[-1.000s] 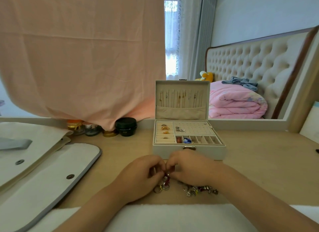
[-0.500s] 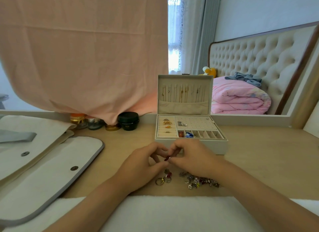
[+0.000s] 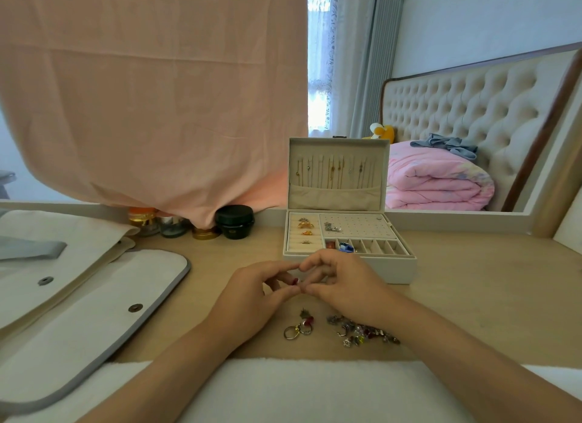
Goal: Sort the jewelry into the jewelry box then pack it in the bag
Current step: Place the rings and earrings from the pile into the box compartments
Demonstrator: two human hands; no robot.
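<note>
Small red piece [image 3: 296, 281]: held above the table [image 3: 478, 299], just in front of the jewelry box [image 3: 393, 270]. Too small to tell what kind it is.
Left hand [image 3: 252, 296], right hand [image 3: 343, 284]: fingertips meet on the red piece, fingers curled, both pinching it.
Jewelry box: cream, lid [image 3: 337, 192] upright and open, with thin necklaces [image 3: 333, 170] hanging inside it. Gold rings [image 3: 305, 230] sit in the left rolls. A blue item [image 3: 346, 247] lies in one of the front compartments.
Loose rings [image 3: 297, 326]: on the table below the hands.
Heap of charms [image 3: 362, 329]: just right of the rings, partly under the right forearm.
Bag [image 3: 78, 312]: pale with grey trim, lying flat at left, flap open, snaps showing.
White cloth [image 3: 283, 388]: along the near table edge, under both forearms.
Jars [image 3: 233, 221]: in a row at the back, left of the box.
Pink cloth [image 3: 151, 91]: hanging above the jars.
</note>
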